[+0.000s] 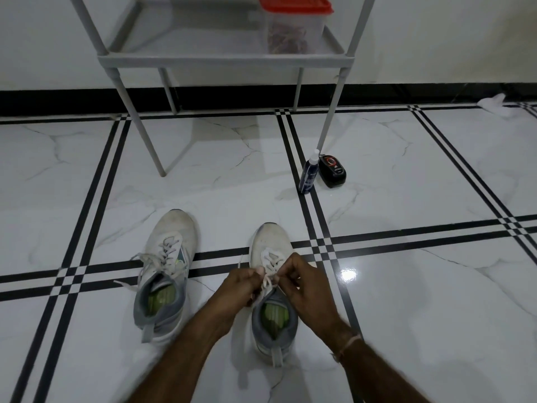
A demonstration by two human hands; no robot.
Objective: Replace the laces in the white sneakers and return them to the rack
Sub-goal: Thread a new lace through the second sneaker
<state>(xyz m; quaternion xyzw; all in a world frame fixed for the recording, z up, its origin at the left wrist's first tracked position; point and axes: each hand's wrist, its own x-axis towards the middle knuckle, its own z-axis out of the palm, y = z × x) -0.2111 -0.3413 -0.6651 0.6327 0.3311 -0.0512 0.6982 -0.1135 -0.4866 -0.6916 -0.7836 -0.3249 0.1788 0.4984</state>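
On the floor in the head view, the right-hand sneaker (271, 248) stands toe away from the person, and its lace (266, 282) is pinched from both sides above the tongue: one end is held by the curled fingers of the left hand (238, 289), the other by those of the right hand (303, 282). The step in hand is judged to be the tying or tightening at the top eyelets. It would be done well if both ends were drawn evenly, the crossings below were kept flat, and the shoe were kept from sliding on the glossy tile. The left-hand sneaker (171, 237) stands beside it, well apart, laced but with its ends lying loose on the floor.

The surface is a polished white marble-look floor (421, 301) crossed by black lines, with a bright glare spot near the right hand. Beyond, the grey rack (226, 58) stands against a white wall, and a red-lidded container (293, 27) is seen on its shelf. A small bottle (308, 177) and a black case (332, 171) are set just beside each other near a rack leg; something white and crumpled (494, 104) lies by the dark skirting
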